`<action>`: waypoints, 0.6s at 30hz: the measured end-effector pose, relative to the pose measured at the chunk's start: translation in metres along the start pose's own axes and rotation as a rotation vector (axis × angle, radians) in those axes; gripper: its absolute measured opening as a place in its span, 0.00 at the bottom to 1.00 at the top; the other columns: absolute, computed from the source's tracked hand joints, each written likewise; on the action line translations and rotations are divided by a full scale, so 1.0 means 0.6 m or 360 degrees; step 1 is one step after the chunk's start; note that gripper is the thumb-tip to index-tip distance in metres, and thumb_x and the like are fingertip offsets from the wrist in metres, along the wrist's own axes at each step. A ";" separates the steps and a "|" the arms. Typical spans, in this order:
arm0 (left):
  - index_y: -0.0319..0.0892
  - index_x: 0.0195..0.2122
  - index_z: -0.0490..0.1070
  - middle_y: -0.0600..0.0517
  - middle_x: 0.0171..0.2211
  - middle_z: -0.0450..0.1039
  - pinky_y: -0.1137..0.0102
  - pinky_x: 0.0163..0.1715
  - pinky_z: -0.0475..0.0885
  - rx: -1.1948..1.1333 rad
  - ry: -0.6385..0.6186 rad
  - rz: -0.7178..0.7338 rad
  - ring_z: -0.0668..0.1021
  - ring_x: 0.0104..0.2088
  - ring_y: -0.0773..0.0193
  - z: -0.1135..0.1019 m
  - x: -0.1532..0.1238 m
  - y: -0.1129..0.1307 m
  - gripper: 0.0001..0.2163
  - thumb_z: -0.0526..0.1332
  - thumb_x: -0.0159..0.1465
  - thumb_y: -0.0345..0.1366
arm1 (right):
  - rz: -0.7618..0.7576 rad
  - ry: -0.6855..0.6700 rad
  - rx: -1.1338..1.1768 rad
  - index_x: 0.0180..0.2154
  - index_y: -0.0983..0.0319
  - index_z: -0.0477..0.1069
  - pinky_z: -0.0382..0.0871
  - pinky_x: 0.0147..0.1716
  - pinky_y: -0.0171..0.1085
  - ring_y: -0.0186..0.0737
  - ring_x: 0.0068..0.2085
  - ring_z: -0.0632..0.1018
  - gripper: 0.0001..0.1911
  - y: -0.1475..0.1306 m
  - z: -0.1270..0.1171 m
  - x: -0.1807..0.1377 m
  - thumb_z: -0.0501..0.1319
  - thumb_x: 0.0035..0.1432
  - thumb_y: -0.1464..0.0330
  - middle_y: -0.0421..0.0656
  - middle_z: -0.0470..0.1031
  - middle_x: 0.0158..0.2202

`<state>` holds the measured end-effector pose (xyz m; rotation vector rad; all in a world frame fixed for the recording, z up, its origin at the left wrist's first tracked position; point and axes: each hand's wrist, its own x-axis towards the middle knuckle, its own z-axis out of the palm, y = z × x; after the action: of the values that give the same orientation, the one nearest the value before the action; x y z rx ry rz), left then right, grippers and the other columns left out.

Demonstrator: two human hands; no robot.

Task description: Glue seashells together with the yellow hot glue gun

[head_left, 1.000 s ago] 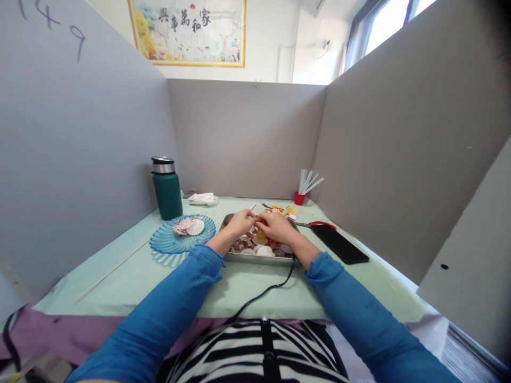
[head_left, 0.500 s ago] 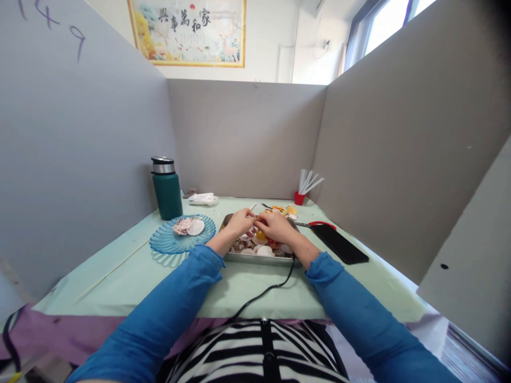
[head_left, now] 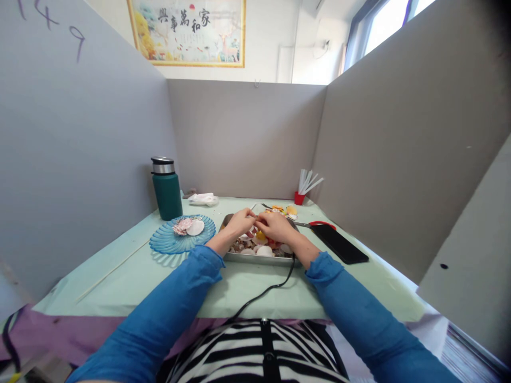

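Observation:
Over a metal tray (head_left: 259,260) full of shells (head_left: 264,250), my left hand (head_left: 240,222) and my right hand (head_left: 275,225) meet with their fingers closed together. Whatever is pinched between the fingertips is small and mostly hidden by the hands. Pale and yellow shells show beneath and between them. A thin white stick (head_left: 253,206) pokes up just behind my left fingertips; whether it is held cannot be seen. To the left, a blue fluted glass plate (head_left: 159,240) carries a white round shell (head_left: 195,227) and pinkish ribbed shells (head_left: 182,226).
A green bottle (head_left: 167,194) stands behind the plate. White plastic packaging (head_left: 203,199) lies farther back. At right are a red cup (head_left: 299,198) of white sticks, colourful small pieces (head_left: 291,211), red-handled pliers or scissors (head_left: 322,224) and a black phone (head_left: 341,243). A black cable (head_left: 265,290) crosses the front; grey partitions enclose the table.

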<state>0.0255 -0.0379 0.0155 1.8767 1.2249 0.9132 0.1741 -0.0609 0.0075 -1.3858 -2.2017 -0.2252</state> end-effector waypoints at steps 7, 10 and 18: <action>0.39 0.35 0.66 0.52 0.28 0.70 0.77 0.18 0.71 -0.0007 -0.0041 -0.0005 0.76 0.25 0.67 -0.003 0.001 0.002 0.06 0.56 0.55 0.30 | -0.0004 0.0016 0.0000 0.31 0.62 0.74 0.53 0.27 0.32 0.35 0.29 0.70 0.12 0.000 -0.001 0.000 0.54 0.59 0.66 0.42 0.75 0.26; 0.39 0.34 0.66 0.51 0.28 0.70 0.76 0.19 0.72 -0.0075 -0.0065 -0.0007 0.76 0.27 0.65 -0.002 0.000 0.006 0.05 0.56 0.55 0.30 | -0.0011 0.0013 -0.0001 0.31 0.62 0.74 0.53 0.27 0.32 0.35 0.29 0.70 0.12 -0.001 -0.004 0.000 0.54 0.59 0.66 0.42 0.74 0.27; 0.38 0.32 0.66 0.48 0.33 0.72 0.79 0.19 0.72 -0.0039 -0.0045 0.0037 0.76 0.29 0.66 -0.003 -0.002 0.005 0.10 0.59 0.58 0.40 | 0.0017 -0.0001 -0.0002 0.34 0.62 0.75 0.55 0.29 0.32 0.36 0.31 0.72 0.11 -0.001 -0.004 0.000 0.54 0.58 0.68 0.44 0.76 0.30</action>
<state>0.0248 -0.0395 0.0185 1.8821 1.1726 0.9068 0.1745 -0.0620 0.0097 -1.3984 -2.1942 -0.2225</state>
